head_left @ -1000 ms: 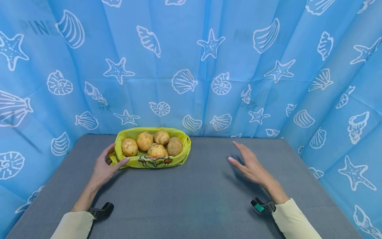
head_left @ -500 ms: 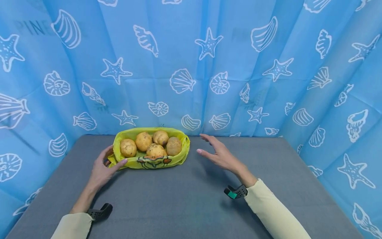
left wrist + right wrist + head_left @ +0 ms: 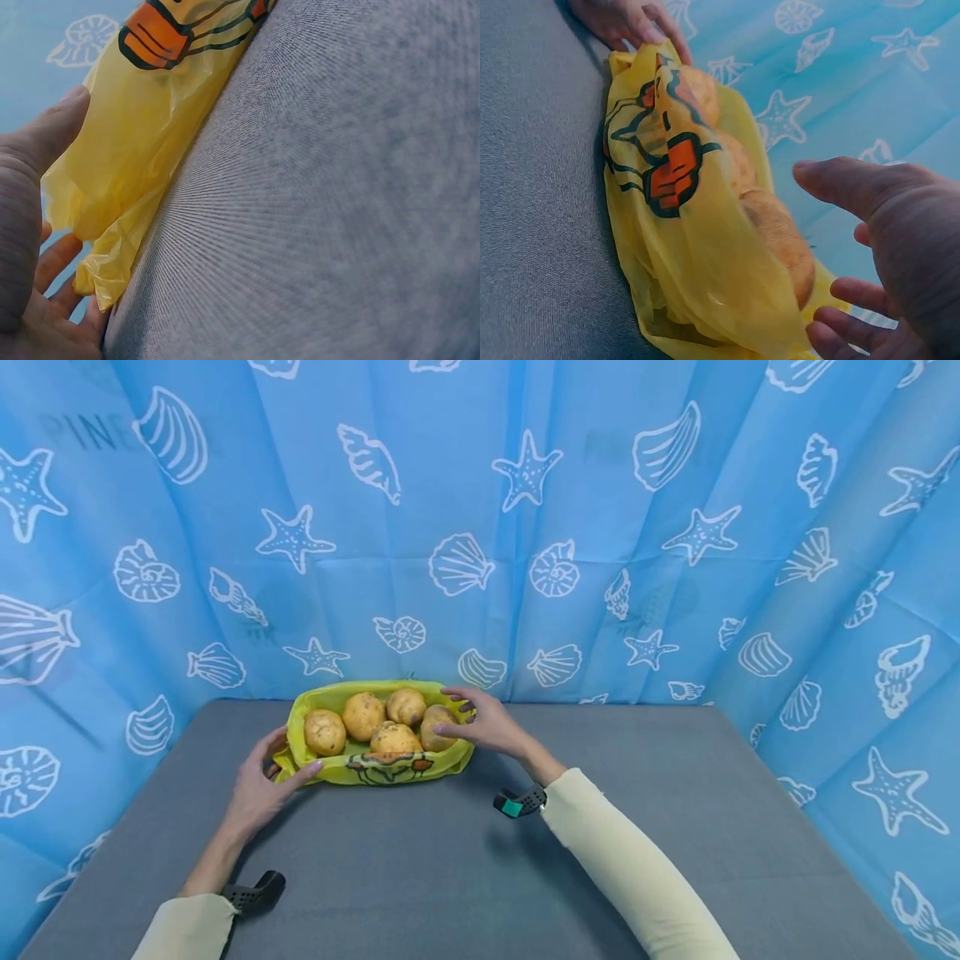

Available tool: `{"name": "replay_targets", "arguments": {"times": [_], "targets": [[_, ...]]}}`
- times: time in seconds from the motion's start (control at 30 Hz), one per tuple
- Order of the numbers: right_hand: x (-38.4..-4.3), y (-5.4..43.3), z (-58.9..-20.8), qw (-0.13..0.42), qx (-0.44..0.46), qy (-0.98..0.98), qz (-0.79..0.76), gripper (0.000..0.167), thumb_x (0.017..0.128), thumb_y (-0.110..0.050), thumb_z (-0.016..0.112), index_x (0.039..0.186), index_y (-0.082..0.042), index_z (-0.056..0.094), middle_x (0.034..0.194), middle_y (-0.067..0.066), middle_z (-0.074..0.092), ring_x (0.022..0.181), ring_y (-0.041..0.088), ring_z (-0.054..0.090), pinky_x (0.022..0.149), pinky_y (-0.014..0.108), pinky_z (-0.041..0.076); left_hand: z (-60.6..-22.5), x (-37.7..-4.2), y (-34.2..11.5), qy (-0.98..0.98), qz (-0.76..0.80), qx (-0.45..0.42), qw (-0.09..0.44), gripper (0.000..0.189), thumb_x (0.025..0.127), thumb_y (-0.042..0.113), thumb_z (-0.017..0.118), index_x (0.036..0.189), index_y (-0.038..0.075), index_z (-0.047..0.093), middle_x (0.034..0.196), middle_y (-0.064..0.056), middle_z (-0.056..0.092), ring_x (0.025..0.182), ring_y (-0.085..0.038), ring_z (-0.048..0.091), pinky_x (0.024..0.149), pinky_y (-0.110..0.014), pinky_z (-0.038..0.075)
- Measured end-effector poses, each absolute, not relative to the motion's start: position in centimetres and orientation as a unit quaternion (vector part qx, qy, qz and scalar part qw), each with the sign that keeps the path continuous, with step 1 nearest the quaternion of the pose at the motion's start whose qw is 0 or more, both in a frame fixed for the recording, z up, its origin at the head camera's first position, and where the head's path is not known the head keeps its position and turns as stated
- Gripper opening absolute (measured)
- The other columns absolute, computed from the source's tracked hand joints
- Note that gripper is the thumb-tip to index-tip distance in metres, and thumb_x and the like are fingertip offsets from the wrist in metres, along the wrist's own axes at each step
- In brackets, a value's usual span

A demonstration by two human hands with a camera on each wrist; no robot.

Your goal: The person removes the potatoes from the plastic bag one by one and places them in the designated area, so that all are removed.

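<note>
A yellow plastic bag with an orange and black print sits at the back left of the table, its mouth rolled open. Inside lie several potatoes. My left hand holds the bag's left end, thumb on the near side and fingers around the end. In the left wrist view the thumb lies along the yellow plastic. My right hand is over the bag's right end, thumb and fingers spread apart. Its thumb overlaps the rightmost potato in the head view, and nothing is in its grasp.
A grey cloth covers the table. Behind and at both sides hangs a blue curtain with white shells and starfish, close behind the bag. Black wrist bands sit at both cuffs.
My right hand has moved left across the table to the bag's right end. The left hand has stayed at the left end, and the potatoes lie as before.
</note>
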State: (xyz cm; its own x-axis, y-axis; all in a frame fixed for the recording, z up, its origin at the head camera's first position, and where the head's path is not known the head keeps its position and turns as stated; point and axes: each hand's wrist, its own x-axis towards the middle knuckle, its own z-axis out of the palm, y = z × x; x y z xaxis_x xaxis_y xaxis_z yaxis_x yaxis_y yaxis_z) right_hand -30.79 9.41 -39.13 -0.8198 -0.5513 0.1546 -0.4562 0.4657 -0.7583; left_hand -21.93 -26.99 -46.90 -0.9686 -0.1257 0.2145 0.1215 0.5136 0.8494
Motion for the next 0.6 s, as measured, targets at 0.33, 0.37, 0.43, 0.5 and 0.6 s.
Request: {"name": "replay_targets", "arguments": {"times": [0.33,0.37,0.43,0.5,0.6], "targets": [[-31.8,8.0,-40.4,0.083,-0.298,0.875,-0.373,0.074,0.089,-0.032,0.08,0.15,-0.006,0.048,0.15,0.015,0.049,0.133,0.033,0.049,0.108,0.05,0.043,-46.7,-22.0,-26.9,-0.862,-0.492,0.005,0.121,0.092,0.092,0.038,0.076,0.159,0.002,0.025,0.154,-0.03,0.035,0.141,-0.048,0.031,0.112,-0.068,0.028],[-31.8,7.9,-40.5,0.083,-0.301,0.876,-0.367,0.075,0.088,-0.031,0.081,0.15,-0.006,0.048,0.149,0.015,0.05,0.133,0.033,0.049,0.108,0.05,0.043,-46.7,-22.0,-26.9,-0.862,-0.492,0.007,0.12,0.093,0.092,0.039,0.076,0.159,0.002,0.025,0.154,-0.03,0.035,0.142,-0.048,0.031,0.112,-0.068,0.028],[-31.6,7.7,-40.7,0.081,-0.302,0.88,-0.358,0.076,0.087,-0.029,0.083,0.15,-0.006,0.048,0.148,0.016,0.051,0.132,0.033,0.05,0.108,0.05,0.043,-46.7,-21.9,-26.9,-0.864,-0.49,0.008,0.115,0.094,0.092,0.04,0.076,0.159,0.001,0.024,0.154,-0.031,0.034,0.142,-0.049,0.031,0.112,-0.068,0.027],[-31.4,7.6,-41.0,0.074,-0.303,0.882,-0.352,0.077,0.086,-0.028,0.084,0.15,-0.005,0.048,0.147,0.015,0.052,0.132,0.032,0.05,0.109,0.049,0.043,-46.6,-21.9,-26.9,-0.865,-0.489,0.009,0.111,0.095,0.091,0.041,0.076,0.159,0.001,0.023,0.154,-0.031,0.034,0.142,-0.049,0.031,0.112,-0.068,0.027],[-31.1,7.5,-41.2,0.068,-0.297,0.881,-0.362,0.077,0.085,-0.028,0.084,0.149,-0.006,0.048,0.146,0.014,0.053,0.13,0.032,0.052,0.107,0.049,0.044,-46.7,-21.9,-26.9,-0.867,-0.487,0.009,0.109,0.096,0.091,0.041,0.077,0.159,0.001,0.022,0.154,-0.031,0.033,0.142,-0.049,0.03,0.112,-0.067,0.027]]}}
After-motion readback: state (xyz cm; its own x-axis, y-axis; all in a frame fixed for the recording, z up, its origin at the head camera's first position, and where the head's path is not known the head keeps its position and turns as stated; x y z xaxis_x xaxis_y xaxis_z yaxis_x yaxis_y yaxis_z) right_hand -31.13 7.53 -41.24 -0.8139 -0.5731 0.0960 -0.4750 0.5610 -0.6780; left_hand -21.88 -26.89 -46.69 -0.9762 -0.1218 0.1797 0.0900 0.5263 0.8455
